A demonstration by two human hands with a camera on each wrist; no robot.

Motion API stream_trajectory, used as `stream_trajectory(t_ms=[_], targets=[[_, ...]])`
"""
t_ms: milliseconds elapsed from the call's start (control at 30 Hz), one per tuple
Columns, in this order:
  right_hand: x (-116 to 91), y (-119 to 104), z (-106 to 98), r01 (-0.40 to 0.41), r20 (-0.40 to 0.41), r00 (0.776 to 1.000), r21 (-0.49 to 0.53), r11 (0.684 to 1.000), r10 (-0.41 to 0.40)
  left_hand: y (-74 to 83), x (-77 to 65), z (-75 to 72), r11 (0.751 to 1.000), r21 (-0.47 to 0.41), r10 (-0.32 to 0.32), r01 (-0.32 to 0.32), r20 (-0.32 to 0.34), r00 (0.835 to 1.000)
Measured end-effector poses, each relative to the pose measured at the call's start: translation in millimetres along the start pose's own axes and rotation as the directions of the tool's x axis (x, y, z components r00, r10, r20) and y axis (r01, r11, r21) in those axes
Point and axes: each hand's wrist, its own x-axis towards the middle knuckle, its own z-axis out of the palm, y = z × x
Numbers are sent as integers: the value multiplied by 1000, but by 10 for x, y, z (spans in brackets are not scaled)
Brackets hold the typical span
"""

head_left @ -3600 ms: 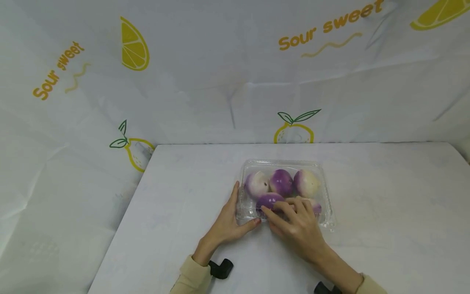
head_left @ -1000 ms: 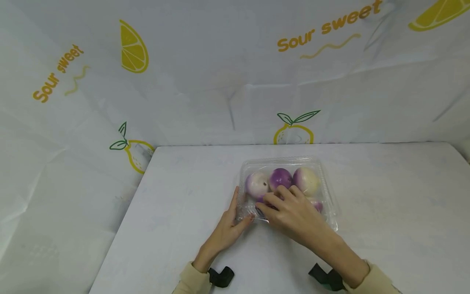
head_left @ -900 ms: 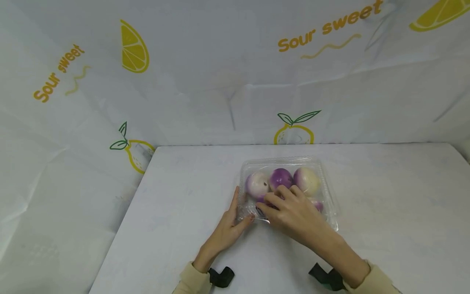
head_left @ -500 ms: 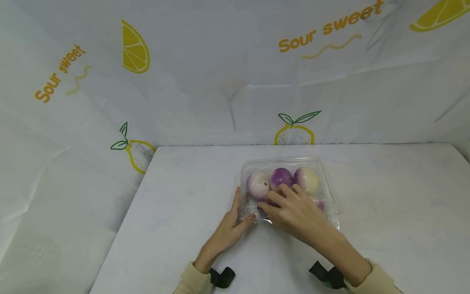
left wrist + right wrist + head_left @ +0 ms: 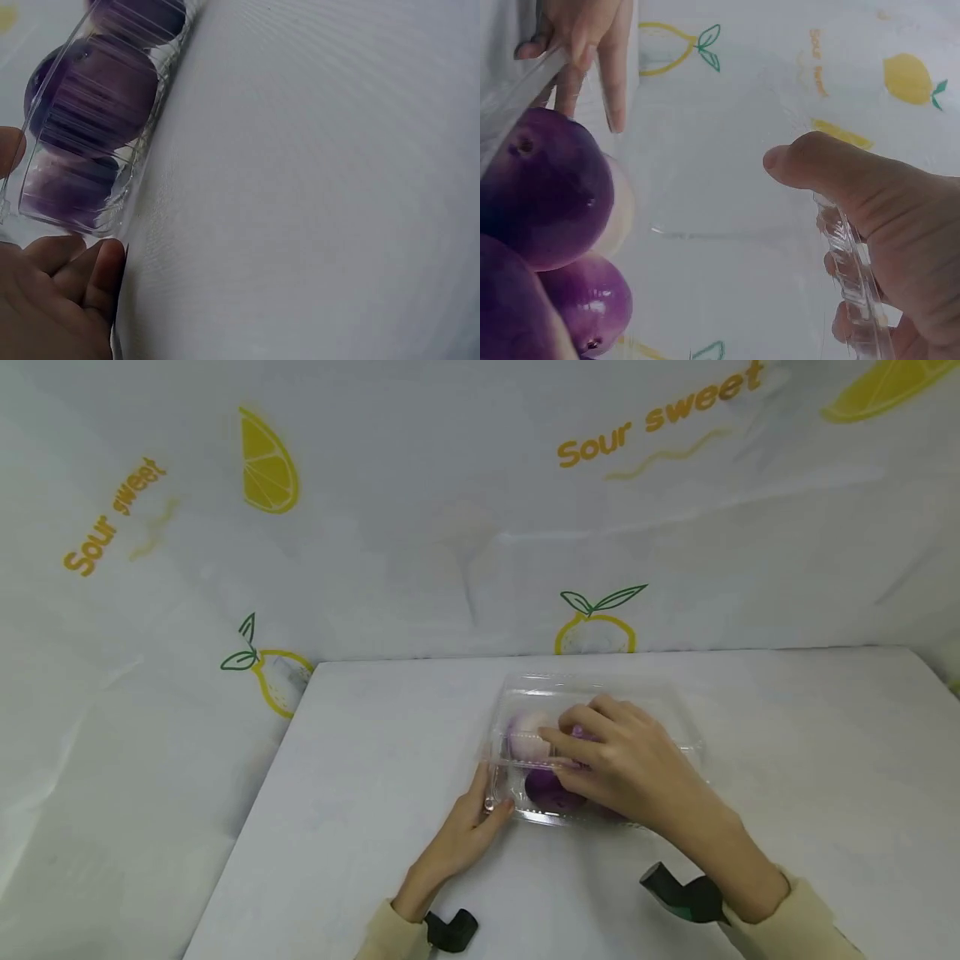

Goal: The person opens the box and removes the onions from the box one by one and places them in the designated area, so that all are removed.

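Clear box (image 5: 536,817), lower centre of frame, holding purple vegetables (image 5: 551,789) | my right hand (image 5: 637,760) pinches its raised lid (image 5: 855,277); left hand (image 5: 463,831), fingers spread, touches its left side | probably opening; next calls for tilting back steadily

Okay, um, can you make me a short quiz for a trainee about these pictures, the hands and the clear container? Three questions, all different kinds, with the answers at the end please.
1. Fill the gap: the clear plastic container holds onion-shaped pieces coloured purple and ____.
2. True or false: the container's clear lid is lying fully closed.
3. Which of the person's hands is gripping the edge of the lid?

Key
1. White.
2. False; it is raised at its near edge.
3. The right hand.
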Motion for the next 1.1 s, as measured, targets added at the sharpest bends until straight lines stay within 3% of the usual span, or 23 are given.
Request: stream_trajectory(t_ms=[233,600,900,1100], targets=[[-39,7,-14,-101,88,991,-4,995,101,46,22,15,1000,-14,-17,17,2,1000],[-62,-11,-87,-281,192,945,51,958,266,55,-4,8,999,-28,-22,22,-8,1000],[-45,-38,-147,-282,178,947,57,958,268,60,-69,-46,999,43,-25,24,17,1000],[-24,-91,-204,-261,175,953,53,964,248,107,-139,-98,995,95,-42,36,70,997]])
